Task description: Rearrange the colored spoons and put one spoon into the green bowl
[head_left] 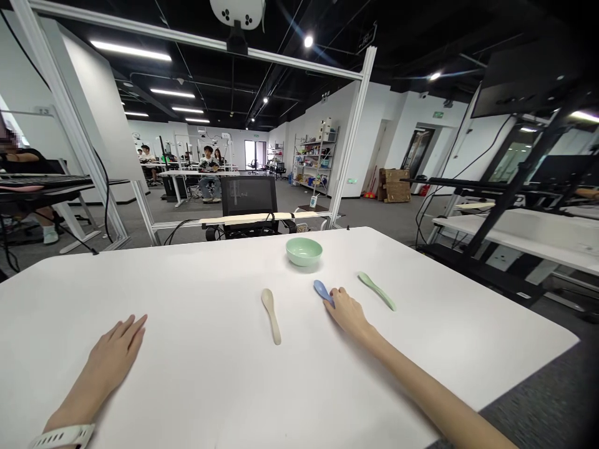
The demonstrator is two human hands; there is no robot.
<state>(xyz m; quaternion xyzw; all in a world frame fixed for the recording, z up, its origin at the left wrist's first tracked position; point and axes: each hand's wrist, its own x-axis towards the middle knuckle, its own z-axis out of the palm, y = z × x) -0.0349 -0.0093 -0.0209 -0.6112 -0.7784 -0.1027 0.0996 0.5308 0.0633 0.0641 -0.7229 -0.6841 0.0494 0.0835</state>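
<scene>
While the left hand (112, 352) lies flat and open on the white table (210, 399), holding nothing, the right hand (349, 312) reaches forward onto the blue spoon (321, 289). Its fingers cover the handle and only the spoon's bowl end shows; they seem to rest on it, but I cannot tell whether they have closed. A beige spoon (271, 315) lies to the left of it and a green spoon (377, 290) to the right, both apart. A green bowl (304, 251) stands just beyond.
</scene>
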